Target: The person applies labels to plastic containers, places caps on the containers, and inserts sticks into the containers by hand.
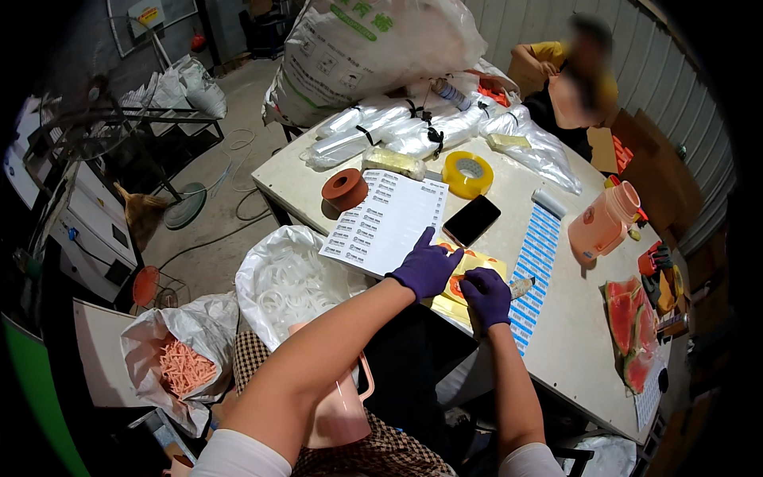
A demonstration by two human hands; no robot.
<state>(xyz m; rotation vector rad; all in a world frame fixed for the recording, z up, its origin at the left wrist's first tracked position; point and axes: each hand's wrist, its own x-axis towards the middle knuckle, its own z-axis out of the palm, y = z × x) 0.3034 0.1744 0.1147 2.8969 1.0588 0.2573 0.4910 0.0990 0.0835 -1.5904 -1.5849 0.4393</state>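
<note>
Both my hands wear purple gloves over a yellow sheet of round orange-red stickers [451, 304] near the table's front edge. My left hand [425, 269] rests at the sheet's upper left, index finger and thumb stretched apart, holding nothing. At the sheet's right side, my right hand [486, 296] has its fingers curled in a pinch; what is between them is hidden. A small marker-like tube [522, 288] lies just beside it. In my lap, under my left forearm, leans a pink jug [342, 413] with a handle. A white label sheet [389, 219] and black phone [472, 221] lie beyond my hands.
Tape rolls, brown [345, 189] and yellow [467, 175], sit farther back before clear plastic bundles [397, 131]. Blue-white label strip [534, 266], peach jug [604, 222] and watermelon pieces [632, 330] lie rightward. Sacks of white rings [298, 290] and pink sticks [187, 367] stand left. A person [576, 83] sits opposite.
</note>
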